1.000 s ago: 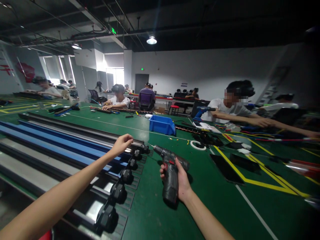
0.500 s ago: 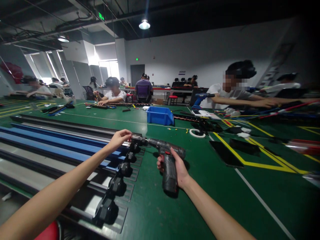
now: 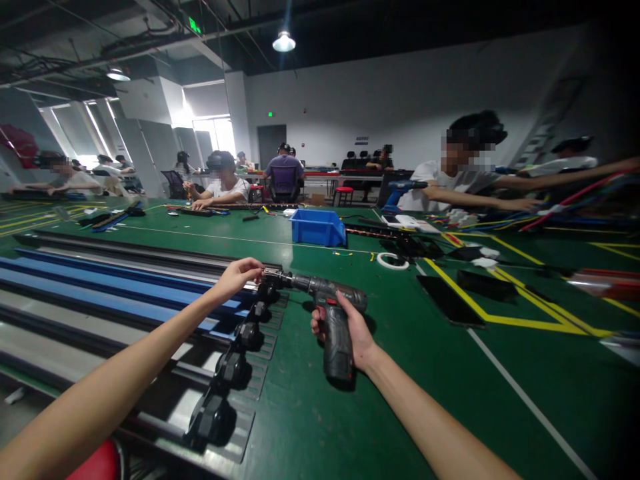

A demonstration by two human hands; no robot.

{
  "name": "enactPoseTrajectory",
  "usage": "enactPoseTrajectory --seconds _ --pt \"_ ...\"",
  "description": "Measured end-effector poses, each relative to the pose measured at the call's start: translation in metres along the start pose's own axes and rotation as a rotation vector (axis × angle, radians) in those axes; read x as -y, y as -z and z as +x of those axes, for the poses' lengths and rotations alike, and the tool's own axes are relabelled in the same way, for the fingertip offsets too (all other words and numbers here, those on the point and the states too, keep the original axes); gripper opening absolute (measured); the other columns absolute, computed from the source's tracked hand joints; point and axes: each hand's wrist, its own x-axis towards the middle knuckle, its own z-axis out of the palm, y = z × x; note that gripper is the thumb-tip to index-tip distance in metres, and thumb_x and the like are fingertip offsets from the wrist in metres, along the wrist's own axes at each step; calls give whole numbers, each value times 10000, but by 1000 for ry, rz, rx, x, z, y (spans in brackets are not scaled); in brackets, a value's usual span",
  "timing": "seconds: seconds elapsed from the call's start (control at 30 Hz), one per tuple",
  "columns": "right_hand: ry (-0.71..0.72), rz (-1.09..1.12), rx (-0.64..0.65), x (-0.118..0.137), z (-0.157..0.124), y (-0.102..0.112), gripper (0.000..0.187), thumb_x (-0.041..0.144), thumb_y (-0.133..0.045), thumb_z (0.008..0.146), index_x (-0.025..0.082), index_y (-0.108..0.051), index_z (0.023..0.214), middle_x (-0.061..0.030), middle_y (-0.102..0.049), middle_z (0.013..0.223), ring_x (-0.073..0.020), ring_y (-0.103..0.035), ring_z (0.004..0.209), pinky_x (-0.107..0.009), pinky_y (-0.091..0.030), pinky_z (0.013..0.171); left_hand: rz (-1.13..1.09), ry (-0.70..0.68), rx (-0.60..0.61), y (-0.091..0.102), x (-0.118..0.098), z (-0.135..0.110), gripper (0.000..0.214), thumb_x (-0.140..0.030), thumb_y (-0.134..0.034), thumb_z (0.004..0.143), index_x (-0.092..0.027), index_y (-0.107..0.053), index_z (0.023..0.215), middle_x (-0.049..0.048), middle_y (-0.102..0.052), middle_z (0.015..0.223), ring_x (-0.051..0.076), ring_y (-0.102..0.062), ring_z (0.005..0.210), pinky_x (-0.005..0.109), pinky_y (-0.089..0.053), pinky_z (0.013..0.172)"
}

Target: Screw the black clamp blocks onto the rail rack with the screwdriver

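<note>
My right hand point(image 3: 354, 333) is wrapped round the grip of a black cordless drill point(image 3: 337, 327), a finger by its red trigger. The drill points left, its chuck and bit towards the end of a long rail. My left hand point(image 3: 243, 275) is closed in a pinch at the bit's tip; what its fingers hold is too small to make out. Below lie several long blue and grey rails point(image 3: 165, 301) side by side, with black knob-like end pieces point(image 3: 210, 417) and slotted plates point(image 3: 240, 433) at their right ends.
A blue parts bin point(image 3: 318, 228) stands beyond the drill on the green table point(image 3: 310, 427). Right of it lie a white tape roll point(image 3: 393, 261) and a dark flat panel point(image 3: 450, 300). A blue drill point(image 3: 397, 195) stands before a co-worker point(image 3: 445, 180) handling coloured cables point(image 3: 590, 200).
The view has shifted slightly. Both my hands and the drill keep nearly the same place at the rail end. The co-worker at right has raised an arm with the cables.
</note>
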Motion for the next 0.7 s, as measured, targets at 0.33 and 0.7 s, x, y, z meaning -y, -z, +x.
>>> enactPoseTrajectory --seconds 0.33,0.7 --pt "-26 -11 -9 1 0 2 463 559 -528 927 117 -625 832 -107 -691 824 -196 -688 710 -275 -572 595 84 -29 11 3 2 1 239 -345 -676 817 -138 -656 935 52 -685 844 155 -610 725 304 -490 729" --pt "-14 16 -9 0 1 4 457 562 -522 931 124 -627 849 -111 -704 833 -199 -692 725 -289 -585 632 371 -116 -69 3 -7 0 317 -328 -595 843 -186 -695 1108 81 -672 1153 239 -606 1081 352 -468 933"
